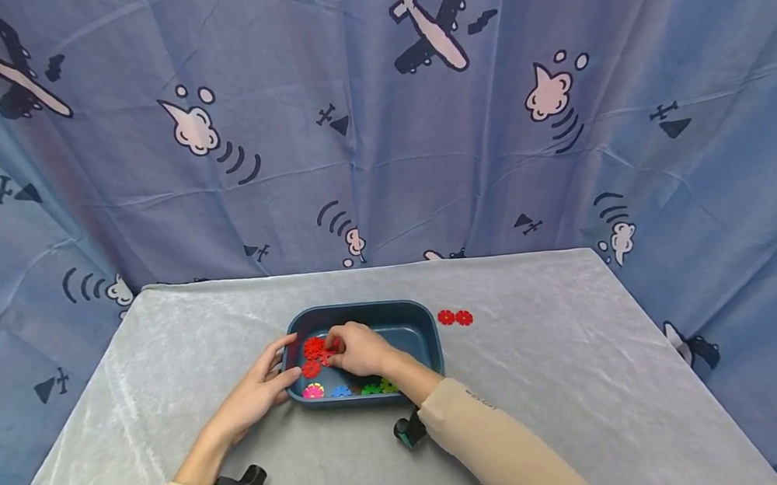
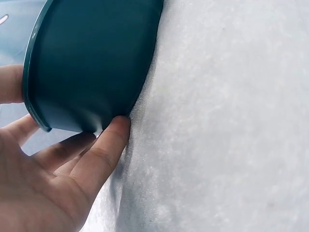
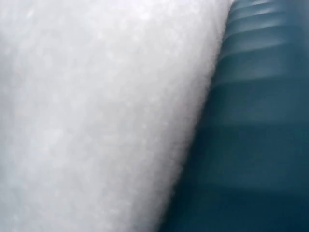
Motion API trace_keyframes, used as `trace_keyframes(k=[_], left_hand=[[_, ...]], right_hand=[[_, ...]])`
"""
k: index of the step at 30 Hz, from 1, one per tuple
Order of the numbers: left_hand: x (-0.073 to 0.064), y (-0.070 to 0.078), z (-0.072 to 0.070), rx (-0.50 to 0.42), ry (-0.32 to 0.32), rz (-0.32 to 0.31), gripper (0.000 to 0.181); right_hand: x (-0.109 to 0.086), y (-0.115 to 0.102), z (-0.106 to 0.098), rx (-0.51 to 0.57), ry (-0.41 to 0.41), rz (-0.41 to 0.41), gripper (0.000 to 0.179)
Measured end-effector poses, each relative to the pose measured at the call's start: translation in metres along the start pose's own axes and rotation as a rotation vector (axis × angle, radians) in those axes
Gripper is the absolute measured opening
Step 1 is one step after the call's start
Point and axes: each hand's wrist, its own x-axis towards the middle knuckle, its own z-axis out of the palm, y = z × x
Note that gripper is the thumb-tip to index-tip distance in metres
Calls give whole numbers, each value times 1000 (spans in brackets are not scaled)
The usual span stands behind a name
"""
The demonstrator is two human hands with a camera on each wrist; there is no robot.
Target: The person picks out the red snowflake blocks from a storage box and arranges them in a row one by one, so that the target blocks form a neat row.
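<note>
A dark blue-green plastic bin (image 1: pixel 408 342) stands on the table with several flower-shaped interlocking discs in it. The left hand (image 1: pixel 257 392) grips its left end, with thumb and a finger over the rim; in the left wrist view other fingers of the left hand (image 2: pixel 53 183) touch the bin's outer wall (image 2: pixel 91 63). Inside the bin, the right hand (image 1: pixel 362 350) pinches a red flower disc (image 1: pixel 325 357) beside the red discs (image 1: pixel 313 347) at the left. The right wrist view holds only the bin's outer wall (image 3: pixel 251 145) and cloth; the right fingers are out of it.
Along the bin's near side lie a pink-and-yellow disc (image 1: pixel 314 390), a blue disc (image 1: pixel 341 391) and green discs (image 1: pixel 371 389). Two red discs (image 1: pixel 455 317) lie on the pale tablecloth (image 1: pixel 549 383) to the bin's right. A patterned blue curtain (image 1: pixel 380 157) hangs behind.
</note>
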Motion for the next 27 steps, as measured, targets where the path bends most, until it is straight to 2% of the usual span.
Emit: trace_keyframes(k=[6,16,27], left_hand=[[0,0,0,1,0,3,62],[0,-1,1,11,8,2,62],[0,0,0,9,10,-2,63]], right_hand=[[0,0,2,-63,0,-7,19],[0,4,2,-23,23,23,21],[-10,-2,-8,82,10,-13,10]])
